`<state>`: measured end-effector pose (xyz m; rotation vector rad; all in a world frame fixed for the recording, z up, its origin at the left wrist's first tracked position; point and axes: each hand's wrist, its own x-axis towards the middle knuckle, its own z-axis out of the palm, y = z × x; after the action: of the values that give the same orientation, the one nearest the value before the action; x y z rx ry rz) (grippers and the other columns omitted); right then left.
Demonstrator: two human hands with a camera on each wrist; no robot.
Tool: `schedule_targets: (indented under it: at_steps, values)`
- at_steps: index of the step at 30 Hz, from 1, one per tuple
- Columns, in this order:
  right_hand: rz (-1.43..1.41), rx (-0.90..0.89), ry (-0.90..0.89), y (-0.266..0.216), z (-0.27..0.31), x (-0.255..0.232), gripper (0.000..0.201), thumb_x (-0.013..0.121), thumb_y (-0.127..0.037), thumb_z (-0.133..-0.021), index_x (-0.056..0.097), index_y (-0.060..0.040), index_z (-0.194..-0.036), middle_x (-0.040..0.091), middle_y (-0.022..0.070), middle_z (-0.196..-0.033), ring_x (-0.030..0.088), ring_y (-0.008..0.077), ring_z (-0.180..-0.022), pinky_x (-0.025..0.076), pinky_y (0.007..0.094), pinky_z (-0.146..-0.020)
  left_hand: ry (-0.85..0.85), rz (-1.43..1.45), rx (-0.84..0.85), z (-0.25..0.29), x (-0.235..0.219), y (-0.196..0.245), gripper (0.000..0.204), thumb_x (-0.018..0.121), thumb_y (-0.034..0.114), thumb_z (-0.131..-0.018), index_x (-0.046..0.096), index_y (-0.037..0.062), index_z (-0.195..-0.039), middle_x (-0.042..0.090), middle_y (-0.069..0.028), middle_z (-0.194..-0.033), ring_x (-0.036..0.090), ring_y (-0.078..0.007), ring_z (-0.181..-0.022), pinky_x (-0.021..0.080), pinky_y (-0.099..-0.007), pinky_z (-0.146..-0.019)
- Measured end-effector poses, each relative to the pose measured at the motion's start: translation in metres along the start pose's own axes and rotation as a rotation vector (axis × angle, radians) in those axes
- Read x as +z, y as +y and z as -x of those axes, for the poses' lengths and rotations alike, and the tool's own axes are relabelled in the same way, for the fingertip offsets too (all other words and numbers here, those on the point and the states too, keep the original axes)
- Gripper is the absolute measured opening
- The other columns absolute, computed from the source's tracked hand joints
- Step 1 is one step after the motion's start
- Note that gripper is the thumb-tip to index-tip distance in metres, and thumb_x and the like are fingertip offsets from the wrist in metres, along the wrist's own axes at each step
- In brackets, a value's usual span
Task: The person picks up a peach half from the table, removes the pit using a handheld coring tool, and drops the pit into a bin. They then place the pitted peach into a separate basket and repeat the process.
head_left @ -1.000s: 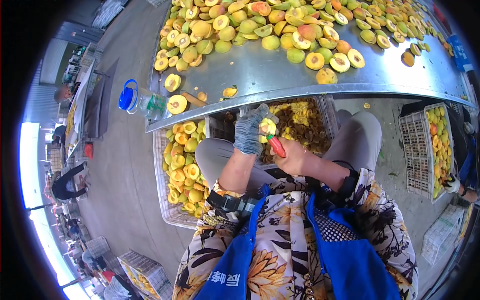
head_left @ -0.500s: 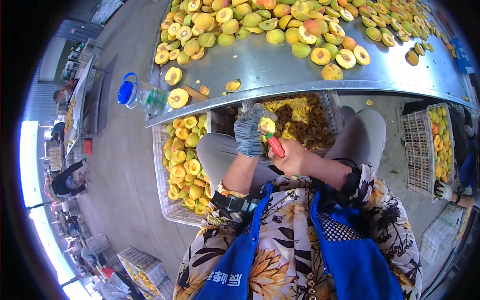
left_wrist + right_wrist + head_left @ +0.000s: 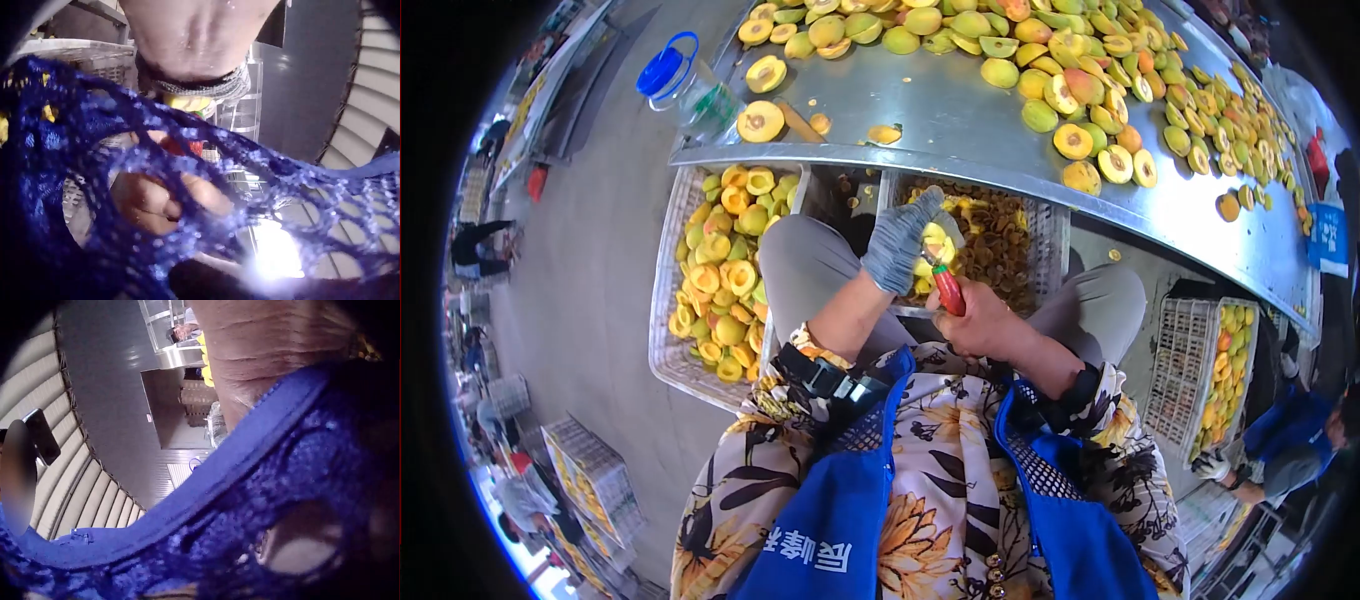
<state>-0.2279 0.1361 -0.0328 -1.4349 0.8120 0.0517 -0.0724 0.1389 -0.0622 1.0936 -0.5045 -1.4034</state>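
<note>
In the head view the gloved left hand (image 3: 900, 240) grips a yellow fruit piece (image 3: 937, 243) over the crates. The bare right hand (image 3: 980, 318) holds a tool by its red handle (image 3: 947, 290), its metal end against the fruit. In the left wrist view blue mesh covers much of the picture; behind it show yellow fruit (image 3: 187, 102), the glove (image 3: 231, 86) and part of the red handle (image 3: 187, 147). Blue cloth and a wrist fill most of the right wrist view, where the fingers are hidden.
A metal table (image 3: 960, 130) carries many halved fruits, with a blue-capped bottle (image 3: 705, 103) at its left edge. Below stand a crate of fruit halves (image 3: 662, 300) and a crate of brown and yellow pieces (image 3: 1048, 245). Another person (image 3: 1300, 440) is at the right.
The head view has shifted, so the table and crates sit differently in it. Both hands keep their hold on the fruit and the red-handled tool.
</note>
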Motion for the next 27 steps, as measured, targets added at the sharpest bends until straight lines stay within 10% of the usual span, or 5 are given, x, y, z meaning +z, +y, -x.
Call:
schedule_targets:
  at_steps: [7,13,15,22,27]
  values:
    - [0.24,-0.249,0.199,0.016,-0.003,0.01,0.014,0.049,-0.007,-0.077,0.046,-0.0032,-0.09,0.046,0.0033,-0.057,0.045,0.011,-0.041,0.037,0.0271,-0.037,0.113,-0.044,0.076,0.012,0.018,0.006,0.033,0.052,0.03,-0.084,0.06,0.0012,-0.069,0.059,-0.0083,-0.063,0.056,-0.0157,-0.055,0.044,-0.0254,-0.051]
    - [-0.51,0.159,-0.059,0.0,-0.001,0.024,0.018,0.051,-0.009,-0.078,0.043,-0.0042,-0.093,0.042,0.001,-0.054,0.039,0.0099,-0.036,0.034,0.0258,-0.033,0.152,-0.31,0.143,0.005,0.011,-0.006,0.034,0.052,0.029,-0.085,0.061,0.0011,-0.068,0.058,-0.0052,-0.06,0.053,-0.0125,-0.054,0.042,-0.0251,-0.052]
    - [-0.357,0.097,0.137,0.008,-0.01,0.034,0.022,0.054,-0.011,-0.078,0.043,-0.0037,-0.096,0.044,0.0016,-0.053,0.041,0.0104,-0.037,0.035,0.0262,-0.034,0.223,0.231,-0.203,-0.002,0.011,-0.009,0.034,0.053,0.03,-0.084,0.06,0.0009,-0.067,0.057,-0.0053,-0.059,0.051,-0.0122,-0.048,0.04,-0.0245,-0.045]
    - [0.118,-0.085,0.452,0.046,-0.031,0.018,0.033,0.06,-0.014,-0.076,0.044,-0.0012,-0.102,0.052,0.0052,-0.059,0.051,0.0123,-0.044,0.04,0.0287,-0.04,0.128,0.231,0.029,-0.01,0.013,-0.006,0.028,0.055,0.028,-0.083,0.059,0.0018,-0.074,0.057,-0.0056,-0.062,0.053,-0.0129,-0.05,0.042,-0.0236,-0.045]
    - [0.394,-0.279,0.526,0.023,-0.017,0.01,0.028,0.059,-0.018,-0.074,0.044,-0.0004,-0.091,0.054,0.0241,-0.065,0.055,0.0418,-0.064,0.042,0.0436,-0.054,0.123,0.28,0.072,-0.007,0.012,-0.005,0.026,0.058,0.027,-0.081,0.06,0.0016,-0.078,0.061,-0.0077,-0.071,0.057,-0.0147,-0.061,0.046,-0.0227,-0.055]
